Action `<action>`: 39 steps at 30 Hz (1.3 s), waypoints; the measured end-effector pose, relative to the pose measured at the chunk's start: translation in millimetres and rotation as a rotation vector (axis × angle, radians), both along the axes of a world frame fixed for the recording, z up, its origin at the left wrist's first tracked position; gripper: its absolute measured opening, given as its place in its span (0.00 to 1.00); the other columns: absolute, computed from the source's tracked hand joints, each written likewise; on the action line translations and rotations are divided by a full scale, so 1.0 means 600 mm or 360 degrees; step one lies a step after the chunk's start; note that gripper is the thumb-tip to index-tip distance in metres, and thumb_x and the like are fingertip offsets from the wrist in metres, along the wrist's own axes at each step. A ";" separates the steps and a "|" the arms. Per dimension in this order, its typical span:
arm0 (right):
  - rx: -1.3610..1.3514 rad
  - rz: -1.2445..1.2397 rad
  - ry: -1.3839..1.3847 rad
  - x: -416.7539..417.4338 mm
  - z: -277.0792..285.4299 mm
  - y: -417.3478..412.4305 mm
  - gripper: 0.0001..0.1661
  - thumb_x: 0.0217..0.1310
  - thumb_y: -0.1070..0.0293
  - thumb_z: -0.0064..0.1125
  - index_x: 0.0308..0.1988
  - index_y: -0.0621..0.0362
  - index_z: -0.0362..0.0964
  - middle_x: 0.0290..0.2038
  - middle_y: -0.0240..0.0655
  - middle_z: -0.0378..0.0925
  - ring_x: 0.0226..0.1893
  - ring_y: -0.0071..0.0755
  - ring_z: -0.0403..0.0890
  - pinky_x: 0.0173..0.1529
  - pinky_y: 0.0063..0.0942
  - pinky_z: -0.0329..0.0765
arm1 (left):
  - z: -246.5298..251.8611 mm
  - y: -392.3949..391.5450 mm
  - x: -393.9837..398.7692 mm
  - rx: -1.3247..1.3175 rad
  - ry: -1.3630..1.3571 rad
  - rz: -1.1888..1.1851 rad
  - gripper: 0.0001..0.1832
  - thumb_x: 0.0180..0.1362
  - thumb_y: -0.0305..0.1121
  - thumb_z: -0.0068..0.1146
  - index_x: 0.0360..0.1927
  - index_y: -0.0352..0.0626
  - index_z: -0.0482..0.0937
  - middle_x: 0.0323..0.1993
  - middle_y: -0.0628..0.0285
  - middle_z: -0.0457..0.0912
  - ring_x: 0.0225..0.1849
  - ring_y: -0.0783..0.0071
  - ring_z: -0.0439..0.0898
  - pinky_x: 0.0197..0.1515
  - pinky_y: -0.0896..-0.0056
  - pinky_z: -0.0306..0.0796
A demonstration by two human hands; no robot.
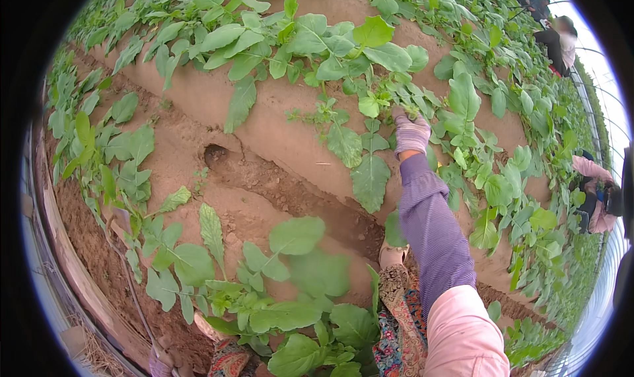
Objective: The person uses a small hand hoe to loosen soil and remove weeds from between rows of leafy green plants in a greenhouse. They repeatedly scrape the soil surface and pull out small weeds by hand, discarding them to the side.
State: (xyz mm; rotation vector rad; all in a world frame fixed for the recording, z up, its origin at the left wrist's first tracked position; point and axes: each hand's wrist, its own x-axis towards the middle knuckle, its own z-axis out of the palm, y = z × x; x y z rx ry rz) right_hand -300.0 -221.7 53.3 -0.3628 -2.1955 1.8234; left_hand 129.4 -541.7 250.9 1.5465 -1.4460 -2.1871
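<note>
My right hand [412, 129], in a striped knit glove, reaches out to the planted row. Its fingers are closed around a small leafy weed [381, 102] among the broad-leaved crop plants [342, 45]; leaves partly hide the fingertips. At the lower left edge, my left hand [161, 363], gloved too, grips the thin shaft of a hoe [132, 283]. A flat blade at the hoe's far end stands beside the leaves on the left. Another low, small-leaved weed [322, 114] grows just left of my right hand.
A furrow [297, 184] with a dark hole [215, 154] runs between the soil beds. Leafy plants [297, 298] grow between my feet, close to the patterned trousers [396, 302]. Several people [597, 194] are in the rows at right. A greenhouse wall [607, 85] curves behind them.
</note>
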 end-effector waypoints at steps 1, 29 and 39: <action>-0.0147 -0.0043 -0.0011 -0.003 0.010 0.017 0.15 0.47 0.63 0.60 0.32 0.62 0.71 0.26 0.32 0.74 0.25 0.22 0.71 0.31 0.20 0.69 | 0.001 0.001 -0.004 -0.0010 -0.0020 0.0021 0.20 0.48 0.38 0.53 0.42 0.39 0.66 0.19 0.72 0.64 0.14 0.85 0.59 0.14 0.85 0.52; 0.1754 0.0315 -0.0784 -0.106 0.005 0.002 0.20 0.46 0.60 0.55 0.41 0.53 0.71 0.45 0.44 0.70 0.46 0.45 0.71 0.49 0.35 0.68 | -0.027 0.008 -0.008 -0.0136 -0.0216 -0.0065 0.20 0.50 0.38 0.52 0.44 0.37 0.67 0.14 0.73 0.65 0.08 0.85 0.58 0.10 0.87 0.51; 0.1776 0.0309 -0.0561 -0.111 -0.014 0.013 0.14 0.45 0.67 0.54 0.37 0.57 0.72 0.39 0.46 0.73 0.43 0.46 0.73 0.46 0.35 0.70 | -0.014 0.011 -0.023 -0.0219 -0.0333 -0.0100 0.20 0.49 0.38 0.51 0.44 0.36 0.68 0.12 0.75 0.64 0.07 0.87 0.55 0.09 0.89 0.46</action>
